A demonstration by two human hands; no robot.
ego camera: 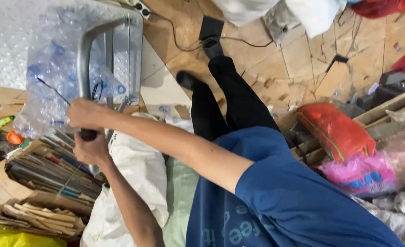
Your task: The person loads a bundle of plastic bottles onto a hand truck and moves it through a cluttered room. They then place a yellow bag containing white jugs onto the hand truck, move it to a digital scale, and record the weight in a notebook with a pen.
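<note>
Clear plastic bag of crushed bottles (51, 68) sits on the grey metal trolley handle (84, 59); your right hand (84, 114) and left hand (90, 148) are both clamped on it. Bundled cardboard stack (42, 183) lies below your fingers, not loaded.

Clear bag of plastic bottles (51, 64) top left; red sack (337, 130), pink printed bag (360, 174) at right.
</note>
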